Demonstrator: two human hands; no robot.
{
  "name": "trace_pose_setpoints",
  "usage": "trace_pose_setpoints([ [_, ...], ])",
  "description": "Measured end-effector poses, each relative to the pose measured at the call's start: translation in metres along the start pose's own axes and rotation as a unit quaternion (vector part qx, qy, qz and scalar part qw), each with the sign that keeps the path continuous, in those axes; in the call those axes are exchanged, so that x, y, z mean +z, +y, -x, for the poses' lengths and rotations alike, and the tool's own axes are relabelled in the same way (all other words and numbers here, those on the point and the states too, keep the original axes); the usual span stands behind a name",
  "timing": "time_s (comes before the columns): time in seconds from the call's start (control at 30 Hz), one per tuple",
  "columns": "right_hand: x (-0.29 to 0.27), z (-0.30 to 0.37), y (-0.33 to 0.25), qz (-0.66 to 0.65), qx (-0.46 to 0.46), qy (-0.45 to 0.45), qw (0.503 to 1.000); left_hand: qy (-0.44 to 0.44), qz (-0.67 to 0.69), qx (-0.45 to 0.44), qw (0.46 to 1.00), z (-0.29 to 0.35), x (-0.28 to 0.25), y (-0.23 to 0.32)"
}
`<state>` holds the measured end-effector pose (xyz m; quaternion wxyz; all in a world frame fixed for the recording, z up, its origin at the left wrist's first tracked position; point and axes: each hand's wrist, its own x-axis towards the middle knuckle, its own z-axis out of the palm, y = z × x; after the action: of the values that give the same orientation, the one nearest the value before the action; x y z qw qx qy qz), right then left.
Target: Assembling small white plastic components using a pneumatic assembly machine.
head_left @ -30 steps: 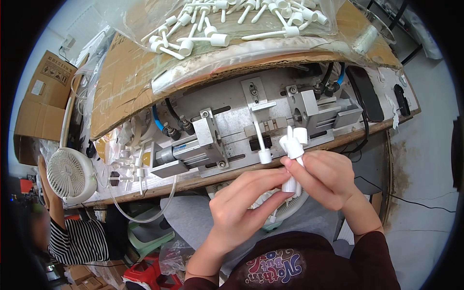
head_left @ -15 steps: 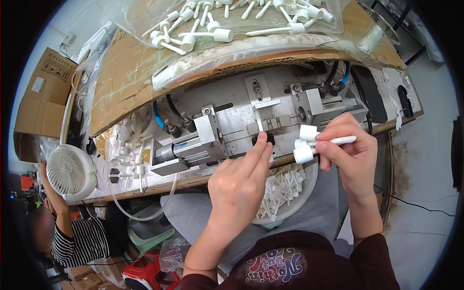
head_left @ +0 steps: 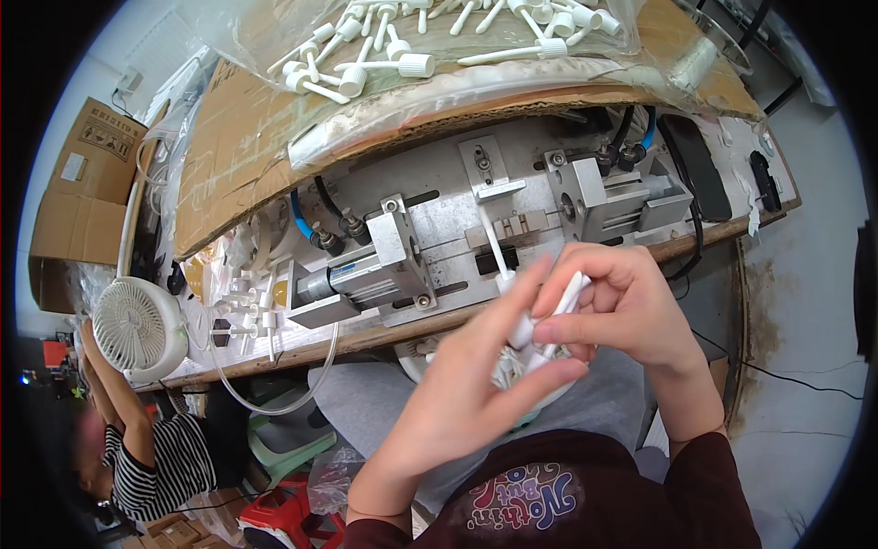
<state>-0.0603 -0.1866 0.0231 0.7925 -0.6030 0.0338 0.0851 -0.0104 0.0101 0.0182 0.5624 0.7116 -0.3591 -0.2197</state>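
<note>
My right hand (head_left: 608,306) pinches white ribbed caps with long stems (head_left: 569,297) between thumb and fingers; how many is hard to make out. Close against it, my left hand (head_left: 476,380) has its thumb apart from stretched, motion-blurred fingers, with the caps between the two hands. Just beyond them, a white stem (head_left: 493,240) lies across the small metal holding block (head_left: 519,229) of a bench fixture, its near end beside my left fingertips. Under my hands, a white basket (head_left: 412,361) on my lap, holding similar pieces, is mostly covered.
Metal air cylinders flank the block, left (head_left: 366,274) and right (head_left: 622,201). Above, a cardboard sheet (head_left: 238,174) bears many capped stems (head_left: 416,66). A black phone (head_left: 695,169) lies right; a white fan (head_left: 139,329) stands left. Another person in a striped shirt (head_left: 169,457) sits at far left.
My left hand has come off the stem at the block and drawn back toward me. My right hand has moved left and down, bringing its caps to the left hand.
</note>
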Motion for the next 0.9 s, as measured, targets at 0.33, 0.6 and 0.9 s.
trace_pose_setpoints([
  [0.33, 0.020, 0.011, 0.037, 0.333, -0.335, 0.112, 0.874, 0.142, 0.438, -0.176, 0.870, 0.010, 0.023, -0.014],
  [0.6, 0.036, 0.011, 0.047, 0.528, -0.430, 0.123, 0.722, 0.211, 0.505, -0.152, 0.823, 0.010, 0.038, -0.024],
  [0.9, 0.018, -0.002, 0.042, 0.510, -0.387, 0.084, 0.764, 0.250, 0.425, -0.102, 0.864, 0.025, 0.026, -0.039],
])
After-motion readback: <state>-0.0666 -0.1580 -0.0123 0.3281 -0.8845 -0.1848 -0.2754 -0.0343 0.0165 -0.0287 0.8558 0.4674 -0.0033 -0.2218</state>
